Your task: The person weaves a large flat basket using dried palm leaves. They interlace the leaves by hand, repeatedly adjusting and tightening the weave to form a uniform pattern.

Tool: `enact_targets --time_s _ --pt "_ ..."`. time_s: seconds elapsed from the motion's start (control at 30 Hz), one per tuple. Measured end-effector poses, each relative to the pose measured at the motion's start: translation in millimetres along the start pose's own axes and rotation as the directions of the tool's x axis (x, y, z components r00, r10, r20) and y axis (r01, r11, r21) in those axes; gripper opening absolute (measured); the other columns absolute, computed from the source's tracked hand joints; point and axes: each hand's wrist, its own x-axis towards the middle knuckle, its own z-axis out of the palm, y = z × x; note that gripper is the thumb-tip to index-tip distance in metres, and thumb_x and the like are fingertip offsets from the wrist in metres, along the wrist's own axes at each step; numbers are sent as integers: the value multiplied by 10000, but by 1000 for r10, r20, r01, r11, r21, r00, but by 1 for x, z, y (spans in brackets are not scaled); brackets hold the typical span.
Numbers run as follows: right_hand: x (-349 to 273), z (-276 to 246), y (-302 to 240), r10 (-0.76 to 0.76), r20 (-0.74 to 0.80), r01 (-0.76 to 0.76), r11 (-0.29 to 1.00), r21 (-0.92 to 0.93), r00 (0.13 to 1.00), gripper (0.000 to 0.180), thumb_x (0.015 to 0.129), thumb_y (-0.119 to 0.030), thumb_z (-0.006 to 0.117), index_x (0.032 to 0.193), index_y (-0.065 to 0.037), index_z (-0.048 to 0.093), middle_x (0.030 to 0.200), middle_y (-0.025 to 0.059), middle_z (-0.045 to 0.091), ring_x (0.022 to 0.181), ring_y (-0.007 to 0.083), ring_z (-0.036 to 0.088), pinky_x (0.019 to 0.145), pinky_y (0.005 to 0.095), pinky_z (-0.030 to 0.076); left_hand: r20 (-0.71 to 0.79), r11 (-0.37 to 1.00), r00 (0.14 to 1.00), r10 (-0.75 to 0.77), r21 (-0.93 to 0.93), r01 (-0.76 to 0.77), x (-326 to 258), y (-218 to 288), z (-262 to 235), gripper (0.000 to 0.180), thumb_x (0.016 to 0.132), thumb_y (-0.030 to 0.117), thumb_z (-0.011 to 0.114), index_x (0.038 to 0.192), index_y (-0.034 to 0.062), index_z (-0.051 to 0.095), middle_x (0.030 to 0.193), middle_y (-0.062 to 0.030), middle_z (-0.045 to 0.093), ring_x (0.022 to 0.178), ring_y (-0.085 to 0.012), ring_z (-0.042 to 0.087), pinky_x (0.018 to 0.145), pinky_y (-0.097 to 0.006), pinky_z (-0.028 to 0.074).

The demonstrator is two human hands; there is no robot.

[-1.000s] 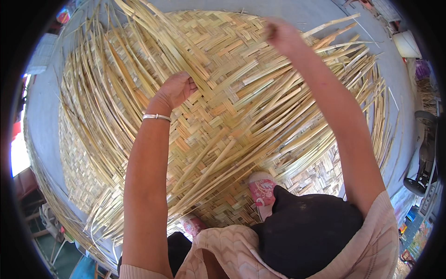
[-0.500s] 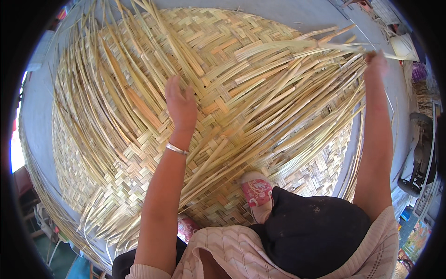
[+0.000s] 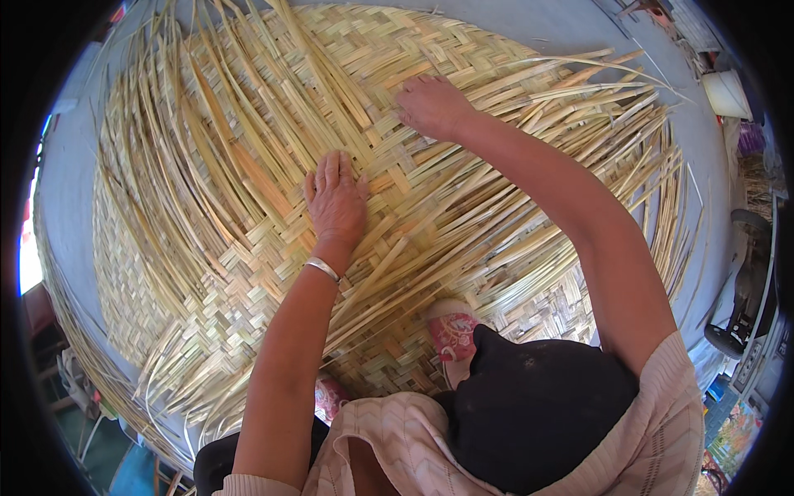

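Observation:
Beneath both hands spreads a large woven mat (image 3: 397, 37) of pale yellow-green split strips, bamboo or cane by the look of it. My left hand (image 3: 337, 198) lies palm down near its middle, fingers stretched and slightly apart, at the edge of the weave. A silver bangle (image 3: 322, 268) circles that wrist. Farther up and to the right, my right hand (image 3: 434, 107) rests on the weave with its fingers curled under; whatever is beneath them is hidden. Loose strips (image 3: 496, 223) fan out to the right under my right forearm, and more long strips (image 3: 178, 157) run up the left side.
My pink patterned shoes (image 3: 453, 335) stand on the mat by its near edge. A dark cloth (image 3: 546, 413) covers my knee. Grey floor (image 3: 74, 198) surrounds the mat. A white container (image 3: 726, 93) and a black wheel (image 3: 726, 339) are at the right.
My right hand has come inward from the far right strip ends to the middle of the mat. My left hand has shifted slightly right and down, now flat on the weave.

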Motion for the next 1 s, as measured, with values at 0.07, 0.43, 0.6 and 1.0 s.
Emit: enact_targets --time_s 0.07,0.43,0.6,1.0 --pt "11 -5 -2 28 114 -26 999 -21 993 282 874 -295 505 973 -89 669 987 113 659 985 273 613 862 445 458 10 1000 1000 2 15 -2 -1 0 0 514 921 344 508 1349 65 450 1392 -73 430 1334 -231 343 1123 -419 199" --pt "11 -25 -20 107 329 -119 993 16 938 296 915 -362 511 891 -104 654 826 132 665 812 330 643 689 456 502 4 998 998 67 10 -67 -6 -5 -3 484 914 326 518 1335 91 472 1375 -58 435 1323 -221 358 1108 -458 210" --pt "13 -13 -20 146 288 -121 987 -103 946 182 790 -237 588 756 -91 690 786 120 678 758 324 658 643 438 516 74 989 988 136 51 -140 -10 -4 -6 492 933 340 493 1362 104 443 1418 -83 400 1363 -238 310 1114 -481 203" --pt "-44 21 -61 -55 95 66 990 -124 994 441 860 -170 479 1254 26 504 1342 158 489 1240 269 449 959 415 360 248 981 952 177 31 -191 -18 -1 -30 506 930 356 493 1364 97 456 1450 -127 384 1368 -282 312 1104 -459 237"
